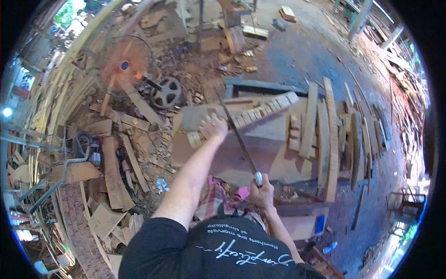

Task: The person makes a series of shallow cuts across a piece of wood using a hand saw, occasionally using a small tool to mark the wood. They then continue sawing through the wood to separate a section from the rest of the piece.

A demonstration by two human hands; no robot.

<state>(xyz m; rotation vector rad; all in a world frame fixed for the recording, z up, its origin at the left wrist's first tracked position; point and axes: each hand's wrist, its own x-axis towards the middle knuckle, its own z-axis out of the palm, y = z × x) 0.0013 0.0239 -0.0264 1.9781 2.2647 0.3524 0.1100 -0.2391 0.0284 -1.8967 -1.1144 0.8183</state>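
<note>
1. Got the saw [236, 132] in the right hand [262, 193], lower middle of the frame, fingers wrapped round the handle [259, 178].
2. Pointing up and a bit left, crosswise over the blocky wood strip [260, 111], itself slanting toward upper right.
3. Nearer the crossing: left hand [214, 126], resting just left of the blade, fingers spread.

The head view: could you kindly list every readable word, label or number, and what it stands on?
"Simplicity", large script, upside down on the black shirt.
"Flowcharts are marvels of simplicity", small print, same shirt; first word slightly unclear.
Anything elsewhere is too small or blurred to read.
</note>
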